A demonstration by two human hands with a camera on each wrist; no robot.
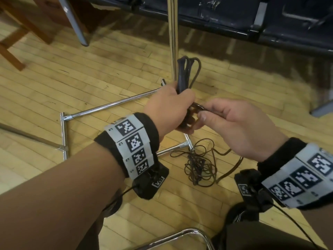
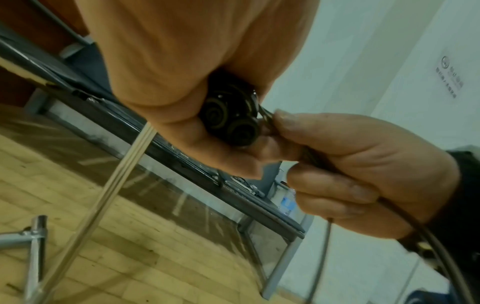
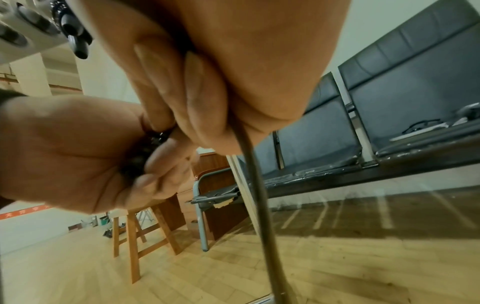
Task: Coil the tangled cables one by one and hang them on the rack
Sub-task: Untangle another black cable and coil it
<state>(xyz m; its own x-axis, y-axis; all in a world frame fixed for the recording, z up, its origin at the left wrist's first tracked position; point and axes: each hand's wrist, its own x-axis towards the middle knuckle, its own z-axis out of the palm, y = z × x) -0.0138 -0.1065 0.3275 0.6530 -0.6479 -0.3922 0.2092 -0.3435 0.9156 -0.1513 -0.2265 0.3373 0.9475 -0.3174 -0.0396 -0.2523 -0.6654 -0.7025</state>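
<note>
My left hand grips a bundle of coiled dark cable whose loops stick up above the fist, right beside the rack's chrome pole. The left wrist view shows the coil's turns end-on inside the fist. My right hand pinches the free run of the same cable next to the left fist; it trails down out of the palm toward the floor. A tangled heap of thin dark cable lies on the floor below both hands, by the rack's chrome base frame.
A row of dark padded seats runs behind the pole. A wooden stool and a grey chair leg stand at the far left. A chrome chair frame curves at the bottom edge. The floor is light wood.
</note>
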